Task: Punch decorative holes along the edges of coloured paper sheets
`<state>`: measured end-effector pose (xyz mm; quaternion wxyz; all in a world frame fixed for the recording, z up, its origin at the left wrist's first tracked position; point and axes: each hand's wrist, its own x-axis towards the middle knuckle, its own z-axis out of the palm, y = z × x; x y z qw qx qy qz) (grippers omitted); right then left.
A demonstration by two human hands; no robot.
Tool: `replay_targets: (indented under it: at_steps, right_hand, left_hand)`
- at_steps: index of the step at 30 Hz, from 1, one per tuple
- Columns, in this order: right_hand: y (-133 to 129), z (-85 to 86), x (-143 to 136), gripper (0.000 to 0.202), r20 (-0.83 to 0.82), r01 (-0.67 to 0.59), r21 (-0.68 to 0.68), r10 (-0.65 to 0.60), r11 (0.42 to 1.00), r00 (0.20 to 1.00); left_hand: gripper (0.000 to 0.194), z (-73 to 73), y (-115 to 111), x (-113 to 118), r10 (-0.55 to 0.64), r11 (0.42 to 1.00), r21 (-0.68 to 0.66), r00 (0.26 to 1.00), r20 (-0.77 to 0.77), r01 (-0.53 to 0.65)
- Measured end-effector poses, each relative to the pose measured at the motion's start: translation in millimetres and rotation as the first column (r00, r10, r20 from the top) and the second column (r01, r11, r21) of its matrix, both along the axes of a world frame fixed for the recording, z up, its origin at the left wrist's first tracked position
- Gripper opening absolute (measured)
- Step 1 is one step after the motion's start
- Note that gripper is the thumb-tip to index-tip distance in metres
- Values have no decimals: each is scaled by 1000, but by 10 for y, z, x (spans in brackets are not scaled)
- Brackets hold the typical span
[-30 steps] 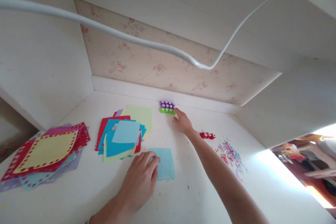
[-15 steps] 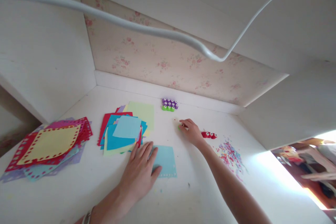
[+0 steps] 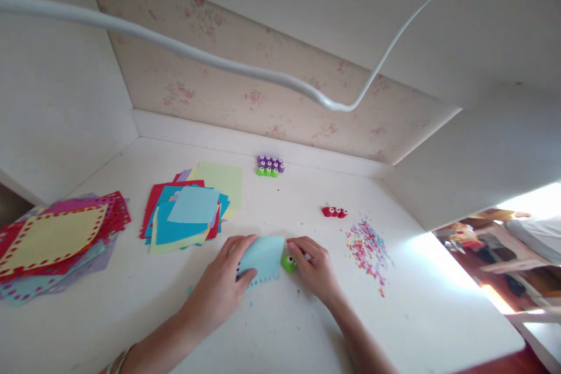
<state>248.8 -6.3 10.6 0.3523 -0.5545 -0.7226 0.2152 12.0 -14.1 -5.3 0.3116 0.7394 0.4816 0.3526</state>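
My left hand [image 3: 221, 272] grips a light blue sheet of paper [image 3: 263, 258] by its left side, with the thumb on top. Punched holes run along the sheet's left and lower edges. At the paper's right edge my right hand [image 3: 313, 263] is closed around a small green paper punch [image 3: 288, 263] with an eye-like spot. Its fingers hide part of the punch, and whether paper sits inside it cannot be seen.
Several purple and green punches [image 3: 269, 166] stand at the back, red punches [image 3: 334, 211] at the right. Paper confetti [image 3: 367, 245] lies beyond my right hand. Plain coloured sheets [image 3: 193, 204] and hole-edged sheets [image 3: 56, 239] are piled left. A white cable [image 3: 210, 58] hangs across the front.
My right hand has brought the green punch nearer, down to the paper's right edge. My left hand went from lying flat to gripping the blue sheet, which is now lifted and turned.
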Motion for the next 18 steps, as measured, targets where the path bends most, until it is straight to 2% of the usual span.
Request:
replay_targets:
  at_steps: [2, 5, 10, 13, 18]
  right_hand:
    - [6, -2, -10, 26, 26, 11, -6, -11, 1000, 1000]
    - [-48, -6, -8, 24, 65, 19, -26, -17, 999, 998]
    - [-164, -42, 75, 21, 38, -48, -67, 51, 997, 998]
    - [-161, -76, 136, 18, -70, -50, -71, 45, 996, 997]
    - [-117, -95, 156, 17, -206, -54, -18, 49, 998, 977]
  left_hand:
    - [55, -42, 26, 8, 12, 1000, -8, 999, 49, -12]
    - [51, -101, 76, -3, 33, 999, -39, 995, 99, -29]
    - [44, -140, 102, -17, 54, 990, -137, 975, 213, -25]
    - [43, -103, 102, -16, 92, 970, -241, 954, 284, -22]
    - [53, 45, 97, -11, 162, 892, -452, 917, 363, 21]
